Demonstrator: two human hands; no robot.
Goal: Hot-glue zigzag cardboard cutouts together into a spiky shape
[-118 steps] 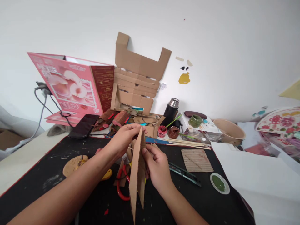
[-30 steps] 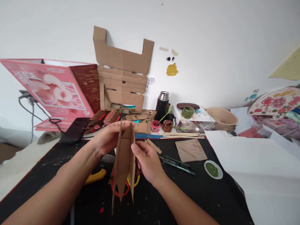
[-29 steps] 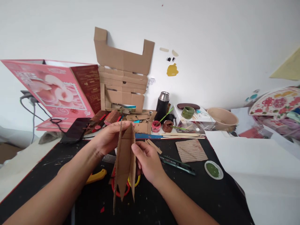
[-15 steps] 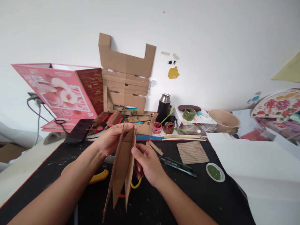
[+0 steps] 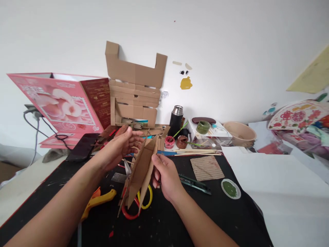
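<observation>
A folded piece of cardboard (image 5: 140,168) stands on edge above the black mat, its panels spread apart. My right hand (image 5: 166,176) pinches its right panel between thumb and fingers. To the left of the cardboard, my left hand (image 5: 123,145) has its fingers stretched out and spread, close to the upper left panel; whether the fingertips touch it I cannot tell. Beneath the cardboard lie scissors with red and yellow handles (image 5: 149,199), partly hidden by it. A yellow-handled tool (image 5: 99,203) rests on the mat below my left forearm.
Right of my hands are a dark utility knife (image 5: 195,184), a corrugated cardboard square (image 5: 207,168) and a lid with green paint (image 5: 230,188). Behind them stand paint jars (image 5: 169,142), thin wooden sticks (image 5: 197,151) and a black thermos (image 5: 176,120). A pink box (image 5: 69,106) stands at left.
My left hand has let go of the cardboard's top edge and opened out to the left. The cardboard has shifted up and right in view, uncovering more of the scissors.
</observation>
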